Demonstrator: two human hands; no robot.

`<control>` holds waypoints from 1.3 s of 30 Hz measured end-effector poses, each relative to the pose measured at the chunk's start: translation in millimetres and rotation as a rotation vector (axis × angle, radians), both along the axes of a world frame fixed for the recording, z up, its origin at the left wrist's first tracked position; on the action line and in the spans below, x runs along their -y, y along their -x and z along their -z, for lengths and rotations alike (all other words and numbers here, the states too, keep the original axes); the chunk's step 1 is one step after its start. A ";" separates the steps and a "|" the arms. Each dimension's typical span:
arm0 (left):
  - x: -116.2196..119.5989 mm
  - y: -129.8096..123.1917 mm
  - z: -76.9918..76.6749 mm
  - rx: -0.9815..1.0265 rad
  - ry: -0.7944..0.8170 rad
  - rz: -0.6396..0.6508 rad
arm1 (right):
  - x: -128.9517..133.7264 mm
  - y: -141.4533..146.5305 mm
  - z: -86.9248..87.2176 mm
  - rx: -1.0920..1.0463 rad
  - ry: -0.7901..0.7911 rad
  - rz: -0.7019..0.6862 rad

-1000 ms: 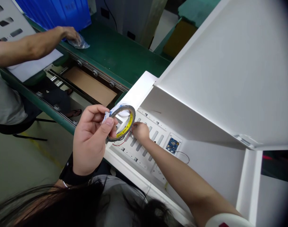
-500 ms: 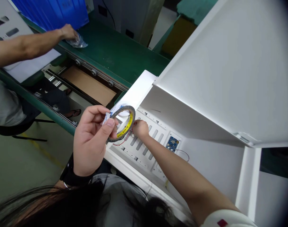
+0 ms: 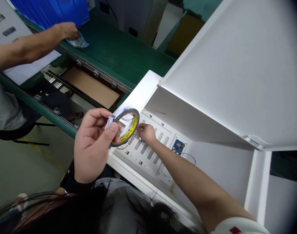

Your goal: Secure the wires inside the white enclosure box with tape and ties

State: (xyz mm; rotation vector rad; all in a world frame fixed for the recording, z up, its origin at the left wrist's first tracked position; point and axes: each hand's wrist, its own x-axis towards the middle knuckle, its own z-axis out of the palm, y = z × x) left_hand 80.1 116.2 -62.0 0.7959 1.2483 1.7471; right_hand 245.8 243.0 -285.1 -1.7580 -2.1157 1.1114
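Note:
My left hand point(image 3: 93, 148) is closed around a roll of double-sided tape point(image 3: 133, 130) with a yellow inner core and a loose white-and-blue liner end, held above the near left edge of a white metal box point(image 3: 132, 175). Inside the open box, my right hand point(image 3: 147, 133) is closed in a pinch on a thin red wire point(image 3: 125, 148), low over the slotted panel point(image 3: 145, 149). Its fingertips are small and partly hidden. A blue circuit board point(image 3: 178, 147) sits farther right in the box, with a thin lead curving from it.
The box's large white lid point(image 3: 231, 71) stands raised at the right. Beyond lies a green conveyor point(image 3: 119, 58) with a blue crate point(image 3: 53, 13). At the left, a co-worker's hand point(image 3: 70, 31) holds a clear plastic bag point(image 3: 79, 41). Cardboard point(image 3: 91, 85) lies below the rail.
My right hand has shifted slightly right within the box. The tape roll stays almost still in my left hand. The co-worker's hand has risen a little.

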 end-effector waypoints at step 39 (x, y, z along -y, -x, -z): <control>0.8 -0.7 1.4 -0.037 0.017 0.002 | -14.7 -9.0 -8.7 0.187 -0.124 -0.330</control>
